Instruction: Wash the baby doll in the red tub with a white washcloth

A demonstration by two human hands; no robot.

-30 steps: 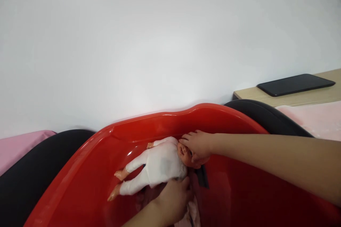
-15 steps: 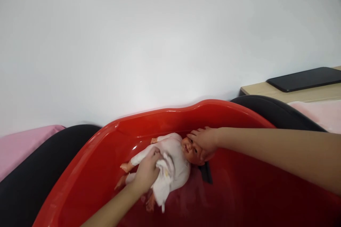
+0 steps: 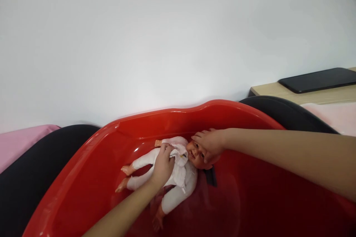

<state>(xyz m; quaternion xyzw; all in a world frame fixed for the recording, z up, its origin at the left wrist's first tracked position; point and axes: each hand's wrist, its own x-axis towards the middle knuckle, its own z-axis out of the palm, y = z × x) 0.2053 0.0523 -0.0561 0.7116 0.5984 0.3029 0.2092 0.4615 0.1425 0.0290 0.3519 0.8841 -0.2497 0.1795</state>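
A baby doll in a white suit (image 3: 185, 179) lies on its back in a red plastic bathtub (image 3: 167, 115), its head toward the right. My left hand (image 3: 164, 164) is shut on a small white-and-pink cloth (image 3: 180, 159), pressing it against the doll's chest. My right hand (image 3: 210, 145) rests across the doll's forehead and the side of its head, fingers spread. Part of the doll's head is hidden under those fingers.
A black strip (image 3: 211, 176) lies in the tub beside the doll's head. Black padded shapes (image 3: 41, 163) flank the tub, with pink fabric (image 3: 19, 144) at left and pale pink fabric (image 3: 330, 118) at right. A black tablet (image 3: 317, 80) lies on a wooden surface (image 3: 267, 90).
My left hand has moved up the doll's body with the cloth, from its belly to its chest. My right hand stays on the doll's head. The view has shifted slightly.
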